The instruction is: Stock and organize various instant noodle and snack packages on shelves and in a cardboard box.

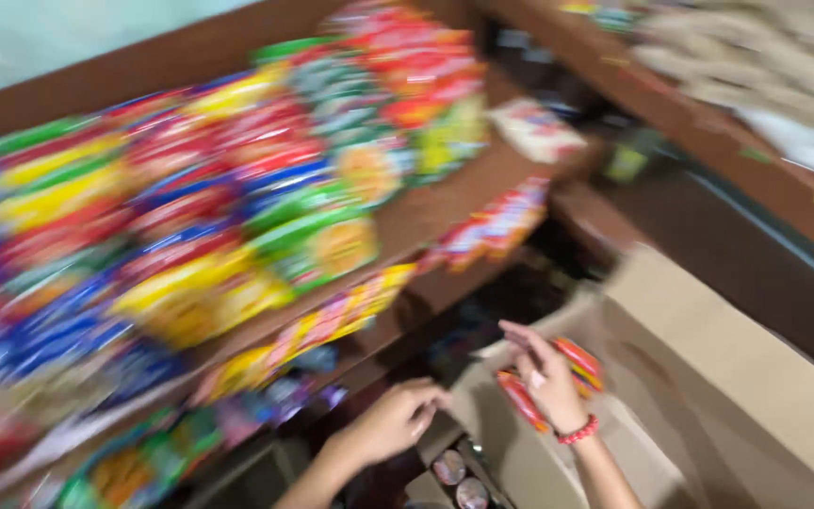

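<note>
Red-and-yellow snack packets (558,372) sit gripped in the right hand (548,377), raised over the open cardboard box (708,377) beside the wooden shelves (426,217). The left hand (393,419) is loosely curled and holds nothing, resting near the box's edge just below the lowest shelf. Judging by the rows of colourful packets (190,217) already filling the shelves, much of the stocking looks done, while this handful is not yet placed; blur hides finer detail.
</note>
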